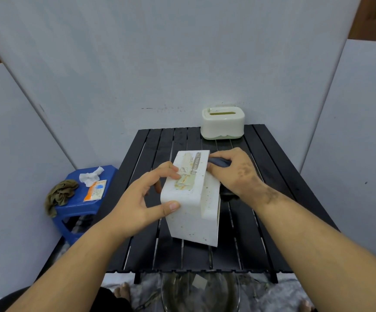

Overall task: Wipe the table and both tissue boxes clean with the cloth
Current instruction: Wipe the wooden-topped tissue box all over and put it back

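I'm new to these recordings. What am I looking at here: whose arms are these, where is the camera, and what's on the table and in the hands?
There is no machine here: a person works with bare hands, and the single picture comes from a wide-angle camera on their head, looking forward and down. The left hand holds a speckled white tissue box, tilted up off the black slatted table. The right hand has a dark cloth in its grip and presses it against the box's far end. A second, cream and green tissue box stands at the table's far edge. To the left, a blue stool carries an olive rag, a crumpled tissue and an orange packet.
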`<state>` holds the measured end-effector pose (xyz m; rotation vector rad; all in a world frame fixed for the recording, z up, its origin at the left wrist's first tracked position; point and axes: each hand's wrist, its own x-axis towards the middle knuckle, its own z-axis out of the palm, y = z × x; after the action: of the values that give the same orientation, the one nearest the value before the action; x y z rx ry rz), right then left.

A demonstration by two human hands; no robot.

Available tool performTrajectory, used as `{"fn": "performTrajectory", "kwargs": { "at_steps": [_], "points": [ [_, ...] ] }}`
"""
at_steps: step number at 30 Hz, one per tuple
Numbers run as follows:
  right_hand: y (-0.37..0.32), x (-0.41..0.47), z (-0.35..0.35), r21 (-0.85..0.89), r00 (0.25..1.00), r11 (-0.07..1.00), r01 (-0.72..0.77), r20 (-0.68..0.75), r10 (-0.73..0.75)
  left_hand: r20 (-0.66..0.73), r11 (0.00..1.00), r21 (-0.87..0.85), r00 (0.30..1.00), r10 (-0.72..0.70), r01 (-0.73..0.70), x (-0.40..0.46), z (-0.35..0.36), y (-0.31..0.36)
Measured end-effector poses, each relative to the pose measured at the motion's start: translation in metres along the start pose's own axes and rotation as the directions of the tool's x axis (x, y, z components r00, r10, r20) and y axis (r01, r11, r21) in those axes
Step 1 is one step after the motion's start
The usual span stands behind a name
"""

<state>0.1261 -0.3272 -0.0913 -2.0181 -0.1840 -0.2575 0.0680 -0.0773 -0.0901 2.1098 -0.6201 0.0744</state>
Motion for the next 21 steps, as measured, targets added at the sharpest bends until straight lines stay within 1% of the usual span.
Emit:
{"fn": "performTrajectory", "kwargs": {
  "at_steps": [1,2,4,6,8,13,15,18,21],
  "points": [
    [0.000,0.000,0.003,-0.018,1.000,1.000,0.004,-0.001,-0.004,-0.003,1.000,0.006,1.000,0.003,-0.003,0.000,0.000,0.000],
    [-0.003,0.000,0.004,-0.076,0.999,0.996,0.039,0.021,-0.037,-0.005,1.000,0.017,1.000,0.006,-0.006,0.000,0.001,-0.001],
    [-0.013,-0.004,-0.002,-0.165,0.985,0.980,0.110,0.147,-0.085,-0.007,0.999,0.049,1.000,0.014,-0.014,0.000,0.000,-0.003],
    [-0.020,-0.013,-0.015,-0.149,0.949,0.979,0.136,0.303,-0.086,-0.003,0.998,0.059,1.000,0.023,-0.023,0.001,0.000,-0.005],
    [-0.019,-0.021,-0.027,-0.118,0.925,0.983,0.142,0.370,-0.089,-0.003,0.998,0.056,1.000,0.027,-0.027,0.001,0.001,-0.005],
    [-0.012,-0.023,-0.049,-0.246,0.918,0.955,0.166,0.391,-0.058,-0.001,0.999,0.036,1.000,0.031,-0.031,0.001,0.000,-0.003],
    [-0.013,-0.025,-0.049,-0.241,0.932,0.957,0.164,0.355,-0.071,0.009,0.999,0.034,0.999,0.037,-0.037,0.001,-0.001,-0.003],
    [-0.019,-0.029,-0.027,-0.242,0.960,0.959,0.148,0.267,-0.081,0.015,0.998,0.040,0.999,0.039,-0.039,0.002,-0.001,-0.003],
    [-0.026,-0.033,-0.014,-0.241,0.962,0.964,0.115,0.268,-0.048,-0.001,0.997,0.071,1.000,0.027,-0.026,0.002,-0.003,-0.003]
  ]
}}
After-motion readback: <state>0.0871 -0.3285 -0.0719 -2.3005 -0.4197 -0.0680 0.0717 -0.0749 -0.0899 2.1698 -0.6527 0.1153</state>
